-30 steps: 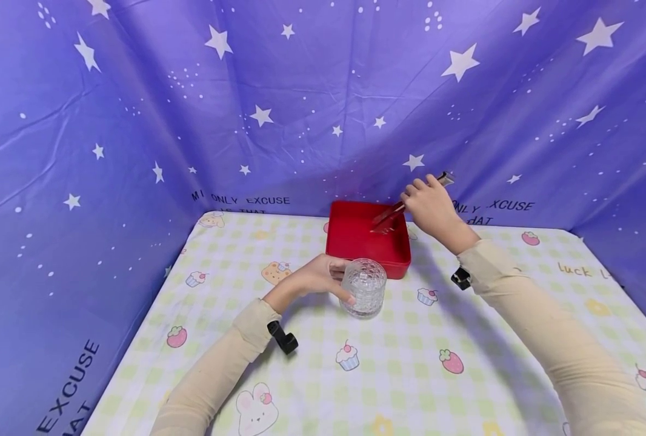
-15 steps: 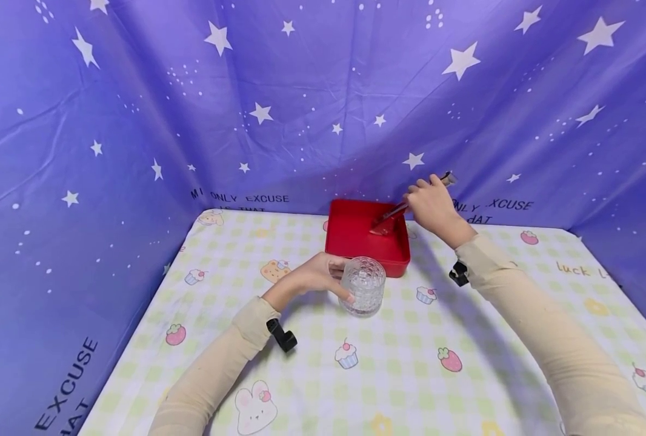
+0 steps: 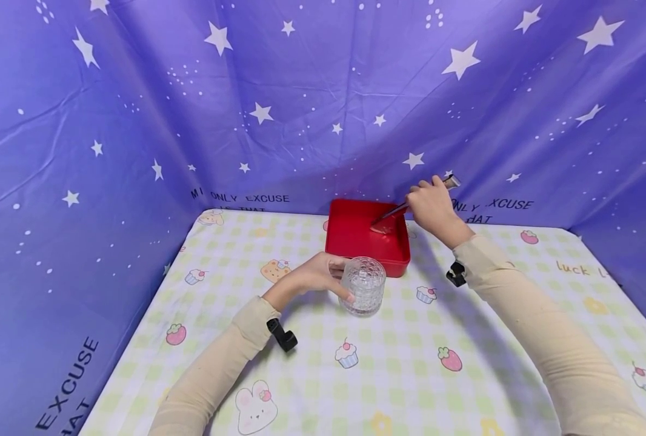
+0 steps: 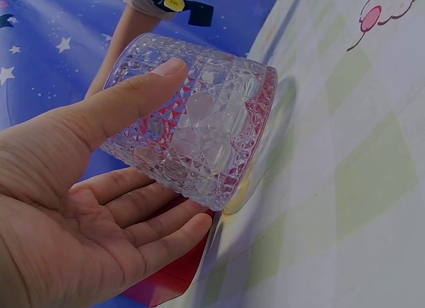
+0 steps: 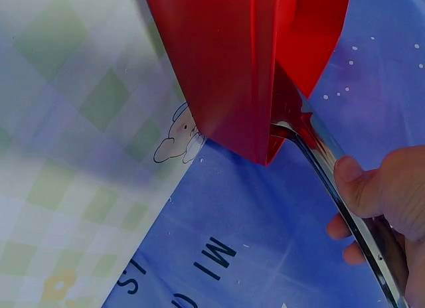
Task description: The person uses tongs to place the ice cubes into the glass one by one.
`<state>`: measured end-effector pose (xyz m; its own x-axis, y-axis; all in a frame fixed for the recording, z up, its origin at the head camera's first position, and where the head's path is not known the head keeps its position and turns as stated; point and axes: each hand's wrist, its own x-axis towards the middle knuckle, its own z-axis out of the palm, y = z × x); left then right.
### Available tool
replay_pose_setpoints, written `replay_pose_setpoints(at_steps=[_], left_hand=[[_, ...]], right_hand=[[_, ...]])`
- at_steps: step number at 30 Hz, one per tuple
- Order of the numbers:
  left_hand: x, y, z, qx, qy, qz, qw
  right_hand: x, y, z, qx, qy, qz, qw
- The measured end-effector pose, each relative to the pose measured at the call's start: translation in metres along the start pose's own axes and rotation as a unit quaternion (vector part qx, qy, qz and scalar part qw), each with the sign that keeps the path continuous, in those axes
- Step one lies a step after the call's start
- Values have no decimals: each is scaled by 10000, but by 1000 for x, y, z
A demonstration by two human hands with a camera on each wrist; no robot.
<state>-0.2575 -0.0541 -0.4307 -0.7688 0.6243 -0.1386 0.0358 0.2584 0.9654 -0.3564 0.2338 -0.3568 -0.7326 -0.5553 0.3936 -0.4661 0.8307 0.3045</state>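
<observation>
My left hand (image 3: 319, 274) holds a clear, faceted glass tumbler (image 3: 365, 290) between thumb and fingers, just in front of the red box (image 3: 350, 239). In the left wrist view the thumb lies across the tumbler's side, and its base is at the tablecloth. Metal tongs (image 5: 319, 162) are gripped by my right hand (image 3: 434, 206), above the box's right rear corner. They slant down over the rim, with their tips inside the box. Something pale and glossy shows at the tips in the head view; whether it is metal or a held piece I cannot tell.
A checked tablecloth (image 3: 399, 375) with printed cupcakes and strawberries covers the table. Close behind the box hangs a purple star-patterned curtain (image 3: 301, 139). Black straps (image 3: 282, 335) with mounts sit at both wrists.
The tongs have turned slightly in my right hand, their handle end shifting a little right, and they look thinner from the head view. The left hand and tumbler stay in place.
</observation>
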Motion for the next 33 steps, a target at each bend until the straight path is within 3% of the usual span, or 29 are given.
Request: replay_pose_setpoints(at_steps=[19, 27, 33], left_hand=[[0, 1, 0, 62, 26, -37, 10000], [0, 2, 1, -11, 40, 2, 10000], [0, 1, 0, 50, 46, -94, 9999]], right_hand=[[1, -4, 7, -182, 181, -4, 9997], [-1, -3, 7, -171, 631, -76, 9978], [-5, -3, 3, 10, 959, 121, 9953]])
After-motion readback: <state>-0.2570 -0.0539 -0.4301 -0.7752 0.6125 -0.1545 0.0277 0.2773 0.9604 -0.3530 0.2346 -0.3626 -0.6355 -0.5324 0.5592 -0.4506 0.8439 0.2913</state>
